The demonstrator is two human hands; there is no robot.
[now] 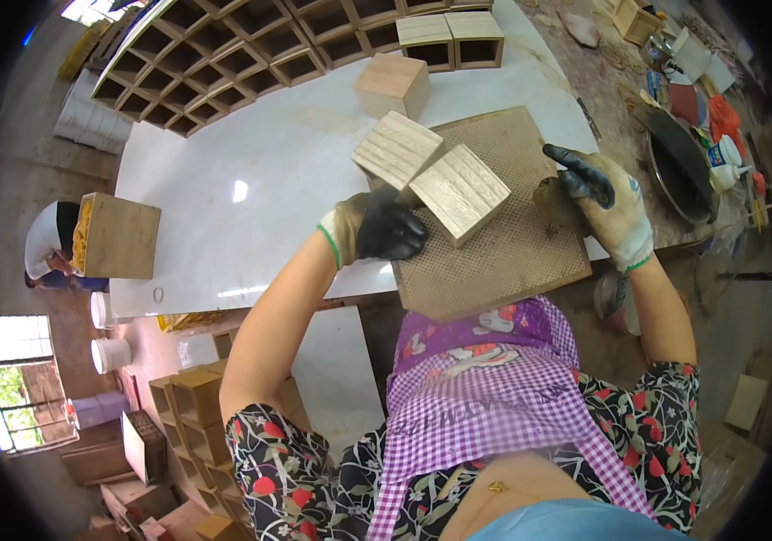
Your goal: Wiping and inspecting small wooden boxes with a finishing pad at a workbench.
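Left hand [377,227], in a tan glove with black palm and green cuff, reaches forward from a bare forearm, fingers curled and closed on the near lower corner of a pale square wooden box with grooved grain [460,192]. Box tilted, resting on a brown perforated square board [503,243]; just beside it on the left, touching, a 2nd pale grooved wooden box [396,149], partly on the board's far corner. Right hand [604,203], in a matching glove, bent at the wrist over the board's right edge, fingers closed around a small brown block-like pad [553,200]; what kind of pad, cannot tell.

Board lying askew on a white glossy worktop [260,207], its near corner overhanging the edge. Farther back, a plain light wooden cube [393,84], then 2 open-faced wooden boxes [451,40] and a long grid of open wooden compartments [224,63]. At the left end, a larger plain wooden box [120,236] beside another person in white [43,243]. Right side: cluttered brown bench with a dark round pan [679,167]. Below left: stacked wooden boxes [192,406], white buckets [111,353], a bright window [7,379].
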